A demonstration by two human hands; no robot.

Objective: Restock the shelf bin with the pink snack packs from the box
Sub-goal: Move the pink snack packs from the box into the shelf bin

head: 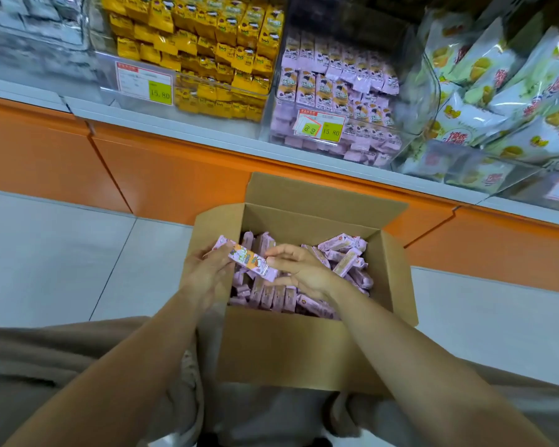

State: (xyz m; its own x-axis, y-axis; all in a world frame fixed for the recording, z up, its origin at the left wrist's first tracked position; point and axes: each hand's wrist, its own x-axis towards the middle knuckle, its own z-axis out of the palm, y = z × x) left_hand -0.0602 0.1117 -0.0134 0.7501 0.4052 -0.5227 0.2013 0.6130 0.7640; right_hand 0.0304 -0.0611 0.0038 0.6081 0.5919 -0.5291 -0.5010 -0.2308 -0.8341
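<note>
The cardboard box (304,350) sits open on the floor, close in front of the person. Both hands are over its left part. They hold one pink snack pack (250,261) just above the loose packs (346,259) that fill the box.

The left hand (207,272) has its fingers curled round one end of the pack. It seems to hold another pink pack too, but that part is hard to see. The right hand (304,269) pinches the other end with its fingertips, and the rest of its fingers are loose.

The pack lies long-ways from one hand to the other. It runs across the box, with the left end a bit farther away.

The shelf bin (430,91) is past the far side of the box, up high and a little to the right. It has many pink packs in it, with room left at the top. The bin of yellow packs (200,59) is past the box too, but to the left.

So the pack must go up and away from the box. The right hand is on the bin's side, so it looks like the easier one to reach with.
</note>
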